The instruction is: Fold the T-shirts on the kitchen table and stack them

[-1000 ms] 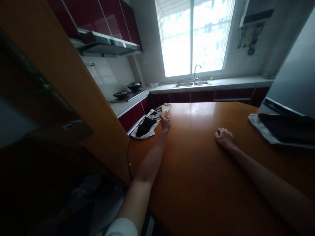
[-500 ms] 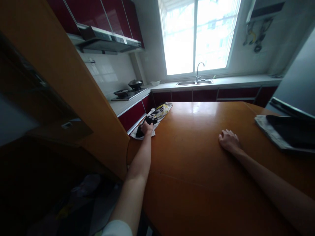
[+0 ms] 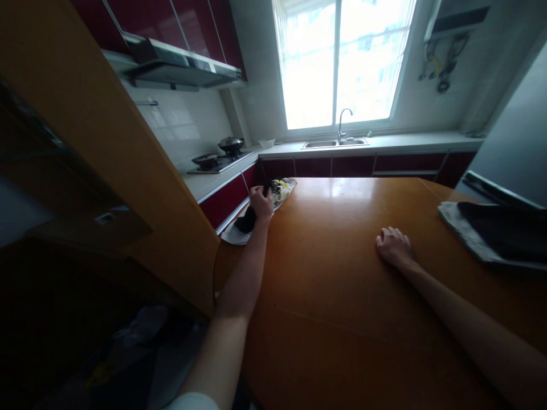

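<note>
My left hand (image 3: 261, 202) reaches far forward to the back left corner of the orange wooden table (image 3: 350, 285). Its fingers are curled onto a folded white, black and yellow printed cloth (image 3: 282, 188) that lies along the table's left edge, and they grip its dark part. My right hand (image 3: 393, 247) rests on the table top to the right of the middle, with its fingers curled under and nothing in it.
A grey cloth with a dark item on it (image 3: 491, 228) lies at the table's right edge. Beyond are a counter with a sink and tap (image 3: 339, 139), a stove with pans (image 3: 217, 156), a bright window, and an orange cabinet panel (image 3: 106, 142) on the left.
My left hand went from the cloth's far end to its near dark part, then gripped it and lifted it toward the far end. My right hand stayed in place.
</note>
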Action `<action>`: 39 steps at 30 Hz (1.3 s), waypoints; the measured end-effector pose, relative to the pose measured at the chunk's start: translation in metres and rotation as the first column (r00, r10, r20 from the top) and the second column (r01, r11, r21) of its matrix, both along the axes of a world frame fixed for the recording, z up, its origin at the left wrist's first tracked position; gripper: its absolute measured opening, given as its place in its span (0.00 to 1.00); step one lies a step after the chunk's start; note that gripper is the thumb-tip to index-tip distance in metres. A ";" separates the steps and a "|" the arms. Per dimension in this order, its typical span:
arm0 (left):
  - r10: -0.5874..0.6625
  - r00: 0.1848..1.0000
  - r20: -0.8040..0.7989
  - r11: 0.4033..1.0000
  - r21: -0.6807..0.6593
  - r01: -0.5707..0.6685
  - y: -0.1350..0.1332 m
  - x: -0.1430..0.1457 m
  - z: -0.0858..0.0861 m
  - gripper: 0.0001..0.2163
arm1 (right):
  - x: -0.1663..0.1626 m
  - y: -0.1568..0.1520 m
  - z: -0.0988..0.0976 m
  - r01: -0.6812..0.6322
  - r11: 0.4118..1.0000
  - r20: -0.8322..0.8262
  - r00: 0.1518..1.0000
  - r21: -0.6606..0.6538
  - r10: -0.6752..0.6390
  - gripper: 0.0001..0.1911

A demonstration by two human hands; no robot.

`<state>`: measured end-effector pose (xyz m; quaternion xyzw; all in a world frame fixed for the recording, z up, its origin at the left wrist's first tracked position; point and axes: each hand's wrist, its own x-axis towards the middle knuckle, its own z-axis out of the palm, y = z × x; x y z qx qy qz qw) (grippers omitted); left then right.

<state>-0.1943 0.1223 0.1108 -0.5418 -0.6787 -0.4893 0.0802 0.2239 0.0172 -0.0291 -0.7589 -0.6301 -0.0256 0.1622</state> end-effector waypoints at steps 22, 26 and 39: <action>-0.319 0.860 -0.398 0.773 -0.635 -0.007 -0.057 0.081 -0.034 0.15 | -0.071 -0.048 0.038 -0.696 0.677 -0.054 0.687 0.241 0.725 0.24; -0.347 0.832 -0.434 0.742 -0.670 -0.040 -0.071 0.092 -0.048 0.14 | -0.075 -0.046 0.038 -0.650 0.751 -0.030 0.753 0.117 0.657 0.23; -0.821 0.478 -0.312 0.569 -0.379 0.730 -0.125 0.184 -0.044 0.15 | 0.009 -0.025 0.051 -0.004 0.976 -0.168 0.985 0.219 0.042 0.27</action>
